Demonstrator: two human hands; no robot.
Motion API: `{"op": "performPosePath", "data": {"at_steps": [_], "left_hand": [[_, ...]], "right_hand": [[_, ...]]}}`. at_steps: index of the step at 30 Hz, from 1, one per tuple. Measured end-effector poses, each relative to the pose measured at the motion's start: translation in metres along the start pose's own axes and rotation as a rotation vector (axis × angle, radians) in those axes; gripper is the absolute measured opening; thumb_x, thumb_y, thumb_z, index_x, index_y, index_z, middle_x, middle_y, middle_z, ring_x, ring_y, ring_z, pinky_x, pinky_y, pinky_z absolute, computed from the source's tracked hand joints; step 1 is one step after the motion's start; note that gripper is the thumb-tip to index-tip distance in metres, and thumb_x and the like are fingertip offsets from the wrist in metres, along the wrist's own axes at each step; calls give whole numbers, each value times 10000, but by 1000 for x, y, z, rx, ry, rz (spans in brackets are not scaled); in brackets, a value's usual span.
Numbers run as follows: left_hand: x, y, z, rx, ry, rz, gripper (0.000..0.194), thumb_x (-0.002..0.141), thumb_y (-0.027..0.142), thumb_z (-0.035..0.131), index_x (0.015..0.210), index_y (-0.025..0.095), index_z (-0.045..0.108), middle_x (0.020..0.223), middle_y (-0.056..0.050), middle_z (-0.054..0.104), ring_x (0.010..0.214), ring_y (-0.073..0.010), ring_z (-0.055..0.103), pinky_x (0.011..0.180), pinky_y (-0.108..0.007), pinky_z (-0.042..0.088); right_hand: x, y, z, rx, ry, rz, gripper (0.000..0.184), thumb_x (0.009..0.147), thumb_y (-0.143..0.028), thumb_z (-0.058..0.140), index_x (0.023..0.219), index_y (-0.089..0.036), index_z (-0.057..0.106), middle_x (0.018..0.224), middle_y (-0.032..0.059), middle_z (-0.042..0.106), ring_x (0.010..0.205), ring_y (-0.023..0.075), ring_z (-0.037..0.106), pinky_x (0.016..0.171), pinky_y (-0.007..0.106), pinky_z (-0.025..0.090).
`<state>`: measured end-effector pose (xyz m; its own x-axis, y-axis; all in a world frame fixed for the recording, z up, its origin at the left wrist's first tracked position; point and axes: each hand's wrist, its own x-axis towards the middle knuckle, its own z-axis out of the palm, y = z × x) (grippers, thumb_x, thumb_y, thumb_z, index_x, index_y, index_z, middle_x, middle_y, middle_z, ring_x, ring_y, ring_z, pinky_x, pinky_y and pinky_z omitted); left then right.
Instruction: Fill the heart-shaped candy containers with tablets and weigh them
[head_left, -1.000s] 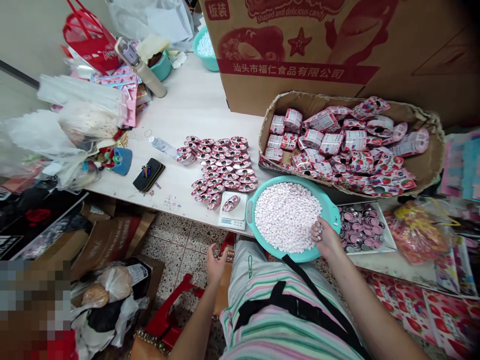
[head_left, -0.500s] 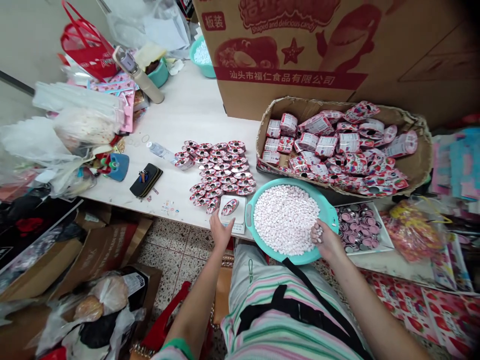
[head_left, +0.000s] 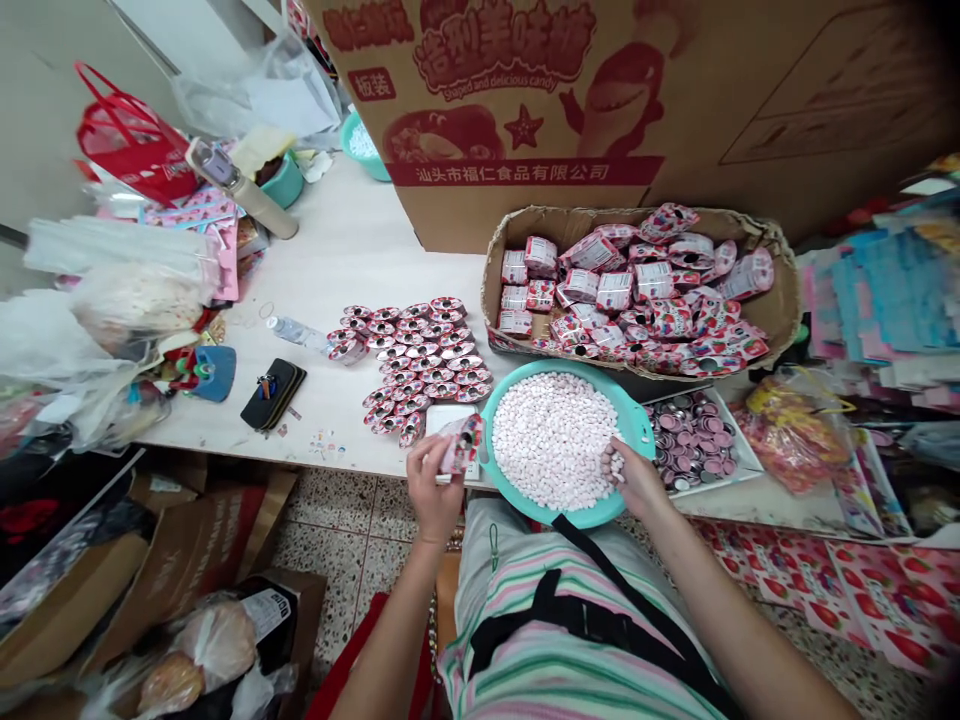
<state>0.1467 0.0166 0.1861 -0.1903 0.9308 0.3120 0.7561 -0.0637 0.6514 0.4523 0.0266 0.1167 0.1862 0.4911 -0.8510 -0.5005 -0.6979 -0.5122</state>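
Head view: since the earlier frame, the left hand (head_left: 433, 490) had lifted a pink foil oval candy shell (head_left: 461, 445) off the white digital scale (head_left: 446, 420), its fingers grasping it just above. The right hand (head_left: 637, 480), fingers curled around small white candies (head_left: 551, 440), sat in a round teal plastic basin (head_left: 559, 367). Rows of matching shells (head_left: 420, 355) lay beside the scale on the pale table (head_left: 352, 240); a shallow cardboard tray (head_left: 525, 215) of pink packs stood beyond.

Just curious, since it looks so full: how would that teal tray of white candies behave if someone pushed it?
The teal tray is likely fairly heavy, with white candies heaped nearly to its rim. Being small and rounded, they would probably roll and spill if it tipped. Its thin plastic rim may flex a little.
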Motion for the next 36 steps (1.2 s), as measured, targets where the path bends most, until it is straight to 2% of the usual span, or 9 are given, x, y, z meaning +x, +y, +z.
{"op": "performPosePath", "data": {"at_steps": [4,9,13,18,22,25,29,32,36], "left_hand": [[0,21,20,19,-97,188,363,795,128,546,1139,242,578,1043,-76,539,1049,-202,532,942,-376,460],[8,11,44,49,-60,248,362,788,94,534,1120,228,586,1059,-83,535,1071,-215,523,953,-414,456],[10,5,56,-17,-118,160,366,789,106,543,1139,212,562,1056,-84,551,1045,-205,533,919,-386,471],[2,7,73,-154,-135,-11,330,802,206,579,1130,205,536,1045,-79,585,1005,-196,555,891,-358,468],[-7,4,75,-207,-108,-128,349,777,277,621,1101,193,527,1069,-81,597,1037,-206,558,928,-371,442],[-12,-10,63,-189,-23,-288,385,744,328,652,1078,190,520,1065,-73,601,1012,-203,571,911,-349,447],[-11,-46,41,-58,131,-486,426,691,391,680,1030,188,521,981,-45,609,901,-192,595,849,-329,465],[-5,-76,35,30,55,-564,451,666,413,688,1028,202,522,981,-40,615,876,-204,605,827,-349,472],[1,-102,45,59,-125,-559,443,677,383,678,1051,209,518,1009,-62,623,942,-237,603,850,-377,466]], "right_hand": [[-2,-2,8,-3,-8,6,203,695,-352,638,656,-173,550,524,-26,539,416,65,477,372,158,358],[-2,-5,8,-6,-18,-26,200,708,-347,621,652,-177,533,524,-33,525,416,59,459,380,161,345],[3,-2,0,16,16,48,203,718,-342,607,637,-180,517,517,-39,518,410,53,452,389,163,348],[9,2,-9,26,18,36,205,720,-343,614,642,-175,526,522,-39,526,406,45,450,383,159,329],[12,1,-12,27,18,37,210,704,-351,632,651,-175,531,527,-38,534,412,50,462,391,167,347],[15,0,-15,30,15,34,216,695,-360,636,657,-177,529,530,-34,540,413,56,466,395,174,358],[21,1,-16,21,26,19,210,695,-361,628,667,-177,529,533,-31,546,418,63,473,395,175,360],[21,1,-12,5,32,25,202,709,-354,615,665,-174,532,531,-32,538,422,61,472,391,169,356],[16,3,-4,-35,46,46,180,732,-337,598,678,-174,545,544,-29,543,443,59,492,416,157,383]]}}
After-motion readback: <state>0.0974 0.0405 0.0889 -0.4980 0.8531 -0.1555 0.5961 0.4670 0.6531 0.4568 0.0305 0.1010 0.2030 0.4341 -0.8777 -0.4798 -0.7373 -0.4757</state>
